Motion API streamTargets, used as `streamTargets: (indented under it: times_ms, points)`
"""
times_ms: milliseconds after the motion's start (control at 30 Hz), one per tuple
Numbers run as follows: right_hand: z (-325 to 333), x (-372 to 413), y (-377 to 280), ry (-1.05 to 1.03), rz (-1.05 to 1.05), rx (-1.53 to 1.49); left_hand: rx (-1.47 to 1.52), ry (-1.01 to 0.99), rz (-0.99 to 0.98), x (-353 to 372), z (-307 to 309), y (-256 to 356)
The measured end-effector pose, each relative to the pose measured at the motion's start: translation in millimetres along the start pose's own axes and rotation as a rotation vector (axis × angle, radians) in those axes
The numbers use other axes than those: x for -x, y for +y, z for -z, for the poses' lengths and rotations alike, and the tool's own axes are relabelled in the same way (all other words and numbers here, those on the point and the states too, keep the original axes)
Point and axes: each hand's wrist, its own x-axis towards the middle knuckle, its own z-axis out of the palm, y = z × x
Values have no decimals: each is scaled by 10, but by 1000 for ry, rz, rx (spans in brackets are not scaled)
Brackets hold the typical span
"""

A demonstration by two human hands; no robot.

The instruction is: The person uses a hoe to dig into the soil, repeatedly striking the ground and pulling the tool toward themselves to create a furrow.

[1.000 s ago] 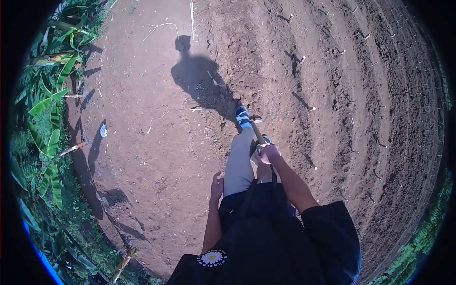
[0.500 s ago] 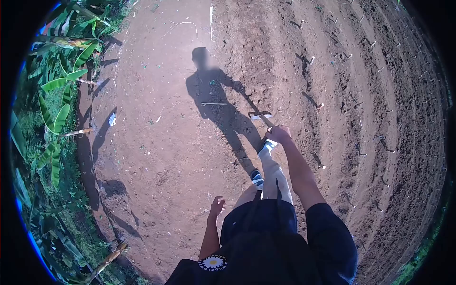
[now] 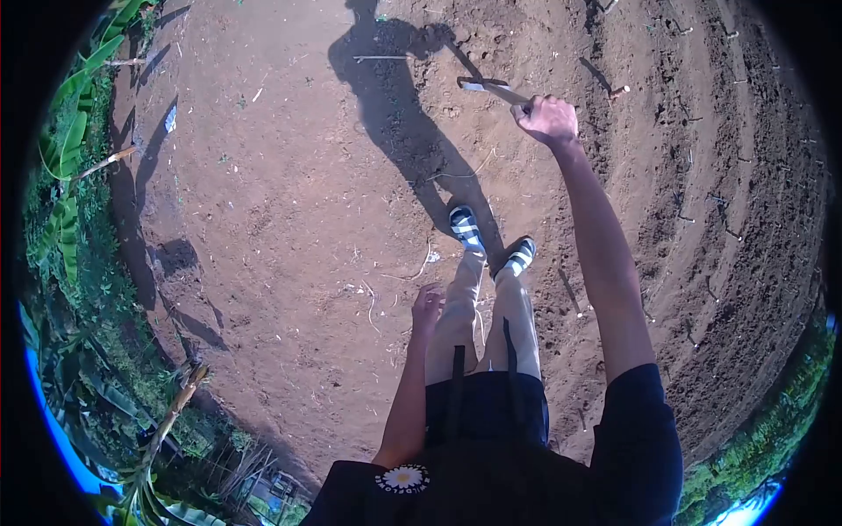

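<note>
My right hand is stretched forward and closed around the wooden handle of a hoe. The hoe's wide blade is beyond the fist to the upper left, close over the bare soil, with a bright strip along it. By my left thigh hangs my left hand, its fingers loosely bent and nothing in them. Both feet, in striped sandals, stand on the brown ground below the hoe.
Furrowed soil with short planted stems curves along the right. Banana plants and greenery line the left side. A thin pale stick lies across my shadow, and a whitish scrap lies near the left edge.
My right hand and the hoe have moved forward, higher in view. The left hand has come closer to my thigh. My feet have shifted, and the ground view has changed with my head.
</note>
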Motion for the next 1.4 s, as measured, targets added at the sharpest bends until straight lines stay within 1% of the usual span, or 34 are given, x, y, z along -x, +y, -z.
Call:
streamTargets:
  times_ms: [33,67,100,133,167,200,233,267,333,367,433,467,500,533,600,667,733,767,800,833,900,933,967,1033,1067,1100,1133,1167,1200,1233,1267,1333,1367,1400]
  points:
    - [-67,167,5,-1,2,-50,35,8,39,84,-96,6]
    - [-187,341,-9,-2,4,-99,-32,-24,19,104,-131,-155]
    - [-437,473,-17,-47,16,-97,-55,-16,12,71,-193,-304]
    - [-730,669,-16,-15,-12,-85,-87,-16,10,71,-223,-474]
    - [-982,976,-9,2,-46,-70,-174,-38,-38,133,-230,-583]
    - [-990,1233,-64,-176,-50,-163,-249,-62,-116,91,-285,-632]
    - [-1208,1431,-58,-244,-10,-196,-237,-59,-98,10,-326,-735]
    - [-1572,1684,-63,-315,24,-236,-275,-56,-86,-27,-317,-849]
    - [-2327,2062,18,-274,206,-147,-320,-51,-66,-29,-335,-972]
    - [-2465,2143,11,-374,189,-147,-325,-37,-85,-55,-371,-891]
    - [-2676,2202,24,-403,203,-159,-341,-25,-95,-137,-407,-718]
    - [-2753,2253,32,-429,215,-160,-403,-15,-112,-189,-433,-672]
    - [-2827,2284,43,-396,225,-193,-460,-5,-136,-253,-480,-619]
    - [-2896,2328,51,-399,219,-189,-459,-13,-134,-307,-524,-639]
    - [-3022,2335,61,-433,230,-152,-334,-1,-213,-433,-625,-642]
    - [-3355,2405,127,-517,217,-177,-327,-8,-257,-459,-673,-602]
    - [-3689,2519,169,-557,277,-7,-336,-20,-297,-367,-650,-488]
    - [-3666,2503,149,-539,269,-11,-353,5,-241,-291,-609,-373]
    - [-3620,2481,114,-571,267,10,-367,38,-185,-198,-562,-243]
    - [-3532,2448,66,-603,269,32,-368,44,-203,-128,-483,-185]
    - [-3268,2409,35,-557,299,16,-200,133,-135,74,-279,-169]
    - [-3051,2273,62,-507,327,6,-171,149,-162,151,-171,-249]
    - [-2723,2182,77,-434,352,-12,-140,163,-198,221,-47,-381]
    - [-2033,1861,39,-458,308,-23,-174,170,-149,444,200,-573]
    - [-1615,1689,-11,-465,275,-37,-220,154,-83,586,316,-628]
    - [-1193,1470,-65,-438,259,-34,-232,114,-131,690,457,-797]
    - [-757,1258,-120,-418,242,-35,-344,137,-97,815,543,-836]
    - [-300,1110,-170,-197,244,-133,-166,100,19,860,658,-1044]
    - [135,977,-219,-127,253,-253,-92,23,46,906,799,-1236]
    - [478,838,-272,-140,213,-157,-44,48,83,973,852,-1316]
    - [775,793,-335,-158,168,-61,-33,46,70,1139,910,-1296]
    - [1243,945,-435,-31,158,-3,-122,114,218,1215,950,-1174]
    - [1459,1059,-499,-139,141,-77,-112,107,200,1213,996,-1262]
    - [1346,1102,-506,-73,123,-19,-46,131,255,1187,1009,-1351]
